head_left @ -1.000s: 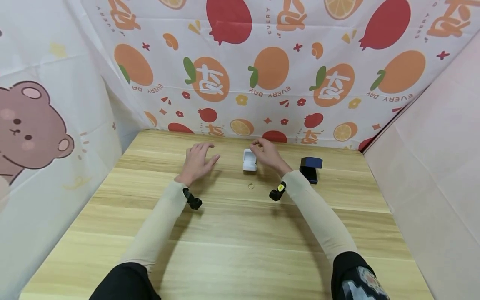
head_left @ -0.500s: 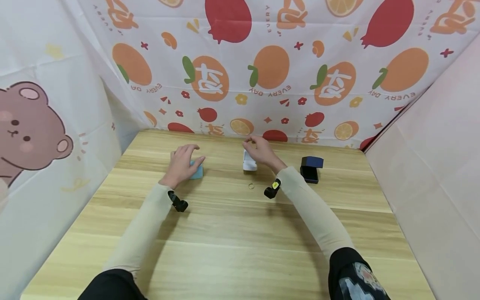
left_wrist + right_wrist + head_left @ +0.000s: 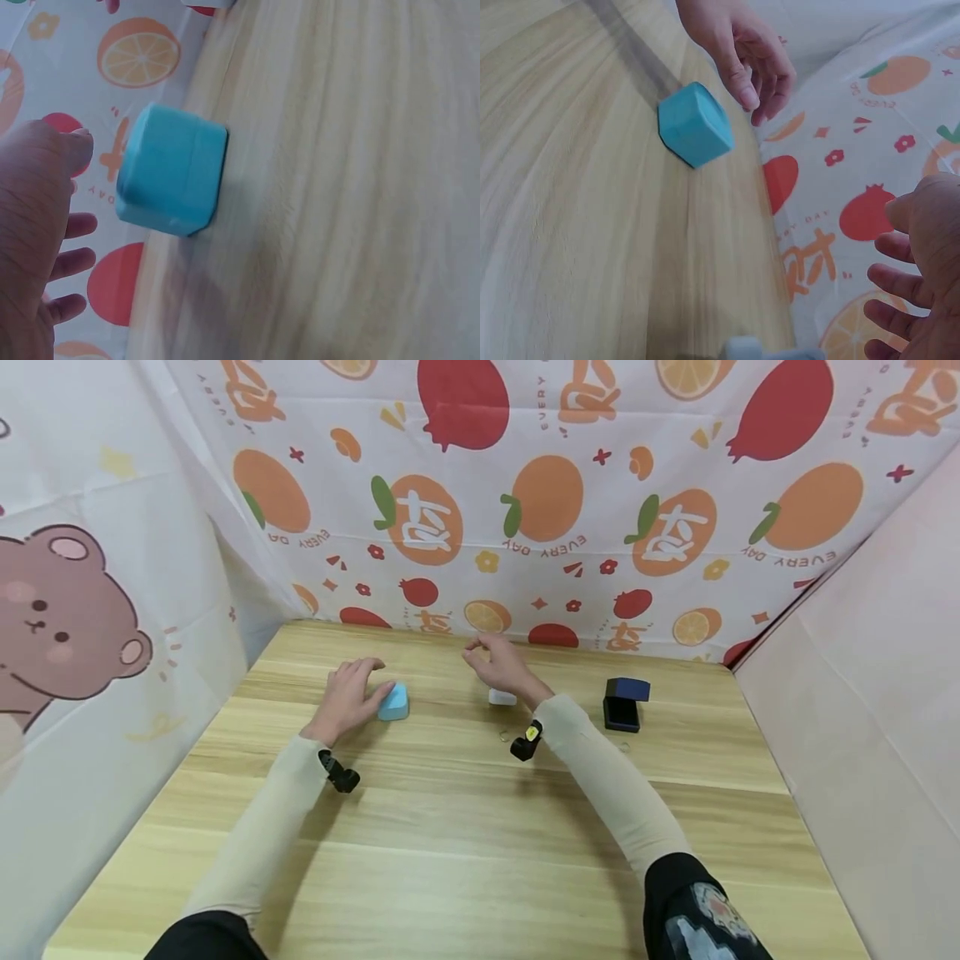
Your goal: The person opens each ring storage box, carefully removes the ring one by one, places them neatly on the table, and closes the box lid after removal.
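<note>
A light blue, closed ring box (image 3: 394,702) with rounded edges stands on the table at left of centre. Beside it is my left hand (image 3: 347,698), fingers loosely bent and thumb extended toward the box. A gap shows between that thumb and the ring box (image 3: 172,171) in the left wrist view. My right hand (image 3: 504,670) hovers over the white ring box (image 3: 502,697) with nothing in its relaxed fingers, hiding most of that box. The right wrist view shows the right hand (image 3: 930,255) spread well apart from the blue box (image 3: 694,124).
To the right stands a dark navy ring box (image 3: 624,703) with its lid up. A thin ring (image 3: 504,736) lies in front of the white box, and another faint ring (image 3: 625,747) lies near the navy box. A fruit-print cloth (image 3: 487,527) hangs behind the table.
My left hand has moved left and toward me, uncovering the blue ring box. My right hand has shifted left from beside the white ring box to above it, covering much of it.
</note>
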Motion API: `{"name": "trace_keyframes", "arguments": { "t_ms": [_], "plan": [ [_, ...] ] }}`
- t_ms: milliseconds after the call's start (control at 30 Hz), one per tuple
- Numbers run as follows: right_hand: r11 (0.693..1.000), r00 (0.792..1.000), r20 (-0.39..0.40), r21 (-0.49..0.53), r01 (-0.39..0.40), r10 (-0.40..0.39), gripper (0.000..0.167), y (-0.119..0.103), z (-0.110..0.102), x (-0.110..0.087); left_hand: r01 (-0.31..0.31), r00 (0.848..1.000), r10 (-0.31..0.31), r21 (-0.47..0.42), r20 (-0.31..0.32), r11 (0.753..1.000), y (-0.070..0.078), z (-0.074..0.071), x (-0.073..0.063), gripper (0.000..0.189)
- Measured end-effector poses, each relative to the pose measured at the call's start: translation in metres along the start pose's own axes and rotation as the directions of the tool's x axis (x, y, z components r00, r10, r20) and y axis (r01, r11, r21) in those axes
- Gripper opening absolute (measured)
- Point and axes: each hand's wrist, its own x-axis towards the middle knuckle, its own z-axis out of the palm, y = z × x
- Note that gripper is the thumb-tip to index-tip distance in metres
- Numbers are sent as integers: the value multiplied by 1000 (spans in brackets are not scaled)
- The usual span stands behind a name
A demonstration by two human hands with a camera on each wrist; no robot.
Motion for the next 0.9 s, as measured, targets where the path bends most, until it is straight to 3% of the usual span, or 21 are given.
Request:
{"name": "trace_keyframes", "arguments": {
  "t_ms": [367, 700, 900],
  "plan": [
    [999, 999, 34, 28, 16, -17, 29, -8, 19, 9, 19, 998, -14, -81, 66, 997, -8, -2, -5, 51],
    [995, 993, 83, 41, 87, -90, 30, -14, 33, 11, 84, 992, -70, -139, 105, 987, -16, 0, -14, 54],
    [995, 990, 104, 39, 87, -91, 32, -13, 41, 12, 150, 979, -118, -195, 166, 969, -16, 0, -18, 69]
  ]
}}
